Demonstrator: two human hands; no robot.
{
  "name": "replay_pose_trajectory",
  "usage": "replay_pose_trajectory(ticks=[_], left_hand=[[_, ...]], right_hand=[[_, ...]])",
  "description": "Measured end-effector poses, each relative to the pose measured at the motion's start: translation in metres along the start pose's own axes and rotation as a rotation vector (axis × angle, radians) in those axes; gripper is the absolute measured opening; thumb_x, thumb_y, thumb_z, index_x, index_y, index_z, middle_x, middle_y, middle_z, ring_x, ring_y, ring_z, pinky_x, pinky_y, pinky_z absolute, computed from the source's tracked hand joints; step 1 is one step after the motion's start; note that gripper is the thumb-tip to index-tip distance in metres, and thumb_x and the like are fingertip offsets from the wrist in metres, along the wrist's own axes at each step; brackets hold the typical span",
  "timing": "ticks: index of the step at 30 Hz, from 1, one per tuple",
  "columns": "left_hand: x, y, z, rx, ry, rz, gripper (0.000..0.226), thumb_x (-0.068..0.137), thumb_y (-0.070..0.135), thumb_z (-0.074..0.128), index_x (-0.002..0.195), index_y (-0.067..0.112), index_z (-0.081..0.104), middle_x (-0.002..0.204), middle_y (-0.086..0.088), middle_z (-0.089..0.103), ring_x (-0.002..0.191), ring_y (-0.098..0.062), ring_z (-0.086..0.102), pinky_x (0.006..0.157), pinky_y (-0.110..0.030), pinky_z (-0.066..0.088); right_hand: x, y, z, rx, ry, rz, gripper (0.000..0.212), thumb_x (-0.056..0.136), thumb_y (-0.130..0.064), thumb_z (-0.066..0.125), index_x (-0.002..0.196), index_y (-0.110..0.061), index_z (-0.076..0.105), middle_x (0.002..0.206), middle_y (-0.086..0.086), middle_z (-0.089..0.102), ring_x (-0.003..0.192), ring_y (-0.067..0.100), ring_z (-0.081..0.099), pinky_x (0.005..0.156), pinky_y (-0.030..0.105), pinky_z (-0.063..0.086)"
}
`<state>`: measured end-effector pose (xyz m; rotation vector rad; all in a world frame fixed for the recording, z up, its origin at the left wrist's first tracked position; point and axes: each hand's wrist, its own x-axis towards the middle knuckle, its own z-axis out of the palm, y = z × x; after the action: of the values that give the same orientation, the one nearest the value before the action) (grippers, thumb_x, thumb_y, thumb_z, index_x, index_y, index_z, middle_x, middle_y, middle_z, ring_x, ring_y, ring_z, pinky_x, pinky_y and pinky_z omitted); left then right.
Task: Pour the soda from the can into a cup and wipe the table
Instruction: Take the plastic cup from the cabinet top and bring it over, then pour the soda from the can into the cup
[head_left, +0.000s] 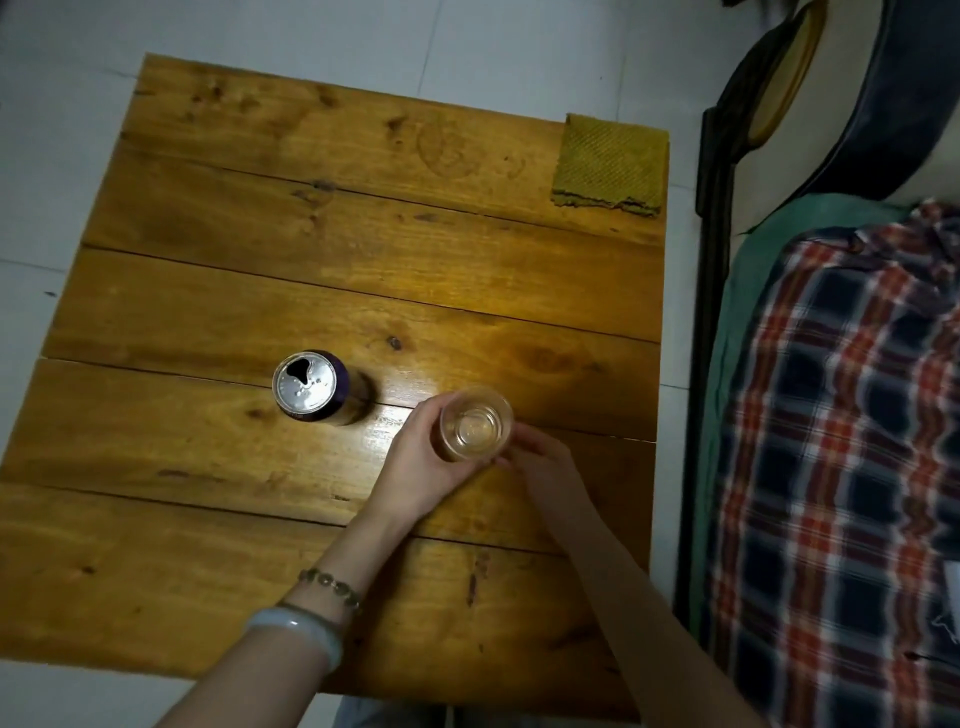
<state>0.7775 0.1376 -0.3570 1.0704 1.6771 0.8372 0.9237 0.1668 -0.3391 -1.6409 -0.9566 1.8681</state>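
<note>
Cup: the cup (475, 423) is being kept upright over the worktop (260, 234), probably so it is steady for pouring.
Left grip: the left hand (415, 457) is wrapping the cup's left side, clamped on it.
Right grip: the right hand (540, 457) is touching the cup's right side; too blurred to tell whether it is closing.
Can: the can (306, 387) is standing open and unheld, just left of the cup.
Cloth: the cloth (610, 163) is lying at the far right corner, likely waiting for wiping.
</note>
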Motion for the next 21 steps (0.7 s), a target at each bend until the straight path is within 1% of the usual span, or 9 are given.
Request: replay_pose_trajectory(ticks=[3, 6, 9, 12, 14, 16, 17, 19, 21], left_hand=[[0.003, -0.003, 0.0, 0.021, -0.007, 0.009, 0.069, 0.059, 0.025, 0.088, 0.12, 0.026, 0.054, 0.118, 0.009, 0.06, 0.111, -0.004, 0.055, 0.094, -0.024, 0.046], [0.007, -0.004, 0.0, 0.047, -0.022, 0.046, 0.069, 0.06, 0.027, 0.087, 0.121, 0.026, 0.055, 0.119, 0.01, 0.059, 0.112, -0.004, 0.054, 0.094, -0.027, 0.046], [0.007, -0.003, 0.001, 0.075, -0.019, 0.07, 0.068, 0.061, 0.027, 0.087, 0.119, 0.032, 0.052, 0.118, 0.013, 0.057, 0.112, -0.001, 0.053, 0.092, -0.02, 0.044], [0.007, -0.002, 0.001, 0.09, -0.014, 0.07, 0.068, 0.063, 0.027, 0.087, 0.12, 0.036, 0.05, 0.117, 0.017, 0.056, 0.112, 0.002, 0.052, 0.09, -0.014, 0.043], [0.007, -0.005, 0.0, 0.11, -0.03, 0.061, 0.072, 0.063, 0.027, 0.086, 0.125, 0.031, 0.048, 0.121, 0.013, 0.055, 0.115, -0.001, 0.05, 0.094, -0.017, 0.042], [0.005, -0.009, -0.002, 0.14, -0.036, 0.06, 0.079, 0.064, 0.024, 0.085, 0.131, 0.025, 0.044, 0.127, 0.009, 0.053, 0.12, -0.005, 0.048, 0.099, -0.023, 0.041], [0.003, -0.012, -0.004, 0.152, -0.029, 0.054, 0.081, 0.064, 0.021, 0.085, 0.133, 0.022, 0.042, 0.129, 0.007, 0.052, 0.122, -0.006, 0.047, 0.102, -0.026, 0.04], [-0.007, -0.018, -0.011, 0.163, -0.004, 0.026, 0.08, 0.066, 0.017, 0.084, 0.134, 0.022, 0.041, 0.13, 0.008, 0.051, 0.123, -0.007, 0.046, 0.105, -0.03, 0.039], [-0.024, -0.022, -0.023, 0.156, 0.019, -0.001, 0.075, 0.069, 0.017, 0.082, 0.132, 0.027, 0.042, 0.129, 0.01, 0.051, 0.123, -0.005, 0.046, 0.106, -0.029, 0.038]], right_hand=[[0.002, 0.0, 0.001, 0.019, 0.015, 0.01, 0.038, 0.08, 0.015, 0.048, 0.096, -0.013, 0.068, 0.089, -0.001, 0.068, 0.084, 0.006, 0.061, 0.077, 0.016, 0.048], [0.003, 0.0, 0.001, -0.004, 0.026, 0.009, 0.037, 0.079, 0.013, 0.05, 0.09, -0.017, 0.07, 0.087, -0.001, 0.069, 0.085, 0.008, 0.061, 0.077, 0.017, 0.047], [0.005, 0.001, 0.001, -0.032, 0.033, 0.014, 0.039, 0.078, 0.013, 0.051, 0.09, -0.019, 0.071, 0.09, 0.0, 0.071, 0.088, 0.01, 0.062, 0.082, 0.022, 0.048], [0.004, -0.002, 0.001, -0.034, 0.042, 0.015, 0.037, 0.08, 0.013, 0.05, 0.095, -0.015, 0.07, 0.094, 0.002, 0.071, 0.09, 0.009, 0.063, 0.082, 0.021, 0.049], [0.003, -0.003, 0.001, -0.046, 0.046, 0.007, 0.037, 0.08, 0.011, 0.051, 0.094, -0.018, 0.071, 0.095, 0.001, 0.072, 0.093, 0.011, 0.064, 0.083, 0.021, 0.049], [0.001, -0.004, -0.001, -0.051, 0.068, 0.006, 0.038, 0.078, 0.005, 0.051, 0.094, -0.023, 0.071, 0.099, 0.0, 0.072, 0.101, 0.014, 0.064, 0.088, 0.027, 0.05], [-0.001, -0.005, -0.002, -0.04, 0.082, 0.008, 0.038, 0.077, 0.003, 0.05, 0.097, -0.022, 0.071, 0.102, 0.001, 0.072, 0.104, 0.016, 0.064, 0.091, 0.031, 0.05], [-0.008, -0.012, -0.007, -0.033, 0.11, 0.007, 0.04, 0.078, 0.002, 0.047, 0.11, -0.012, 0.067, 0.11, 0.006, 0.069, 0.108, 0.018, 0.062, 0.094, 0.035, 0.049], [-0.016, -0.025, -0.012, -0.065, 0.115, -0.01, 0.043, 0.085, 0.007, 0.042, 0.12, -0.009, 0.061, 0.117, 0.005, 0.065, 0.109, 0.014, 0.059, 0.089, 0.031, 0.049]])
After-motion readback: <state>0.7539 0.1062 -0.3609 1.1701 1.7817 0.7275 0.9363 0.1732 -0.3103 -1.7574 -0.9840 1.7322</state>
